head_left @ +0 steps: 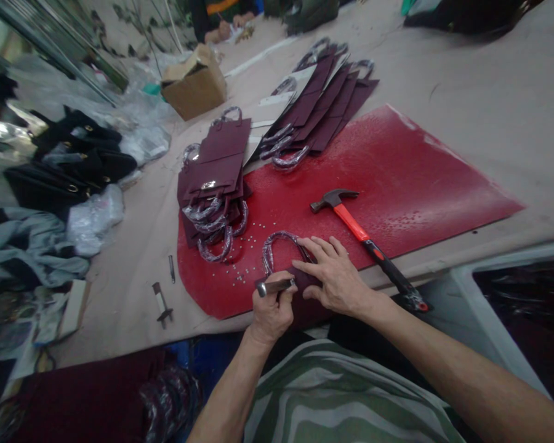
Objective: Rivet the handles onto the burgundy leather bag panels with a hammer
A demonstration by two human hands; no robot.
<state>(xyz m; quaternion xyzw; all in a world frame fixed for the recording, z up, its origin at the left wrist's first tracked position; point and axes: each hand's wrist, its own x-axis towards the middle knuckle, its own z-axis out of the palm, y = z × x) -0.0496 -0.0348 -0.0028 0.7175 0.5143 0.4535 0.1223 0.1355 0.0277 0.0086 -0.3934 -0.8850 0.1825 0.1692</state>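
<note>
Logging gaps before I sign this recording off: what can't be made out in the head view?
Maroon piece: head view, partly covered by the right hand and left hand.
Metal tool: head view, partly hidden inside the left hand's grip.
Small bits on the red mat: head view, too small to identify.
Co-worker: head view, head cut off by the top edge.
White bin: head view, cut off by the right edge.

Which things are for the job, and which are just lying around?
Probably for the job:
- metal tool in the left hand
- maroon piece under the right hand
- hammer
- red mat

Probably just lying around:
- cardboard box
- black bags
- grey cloth
</note>
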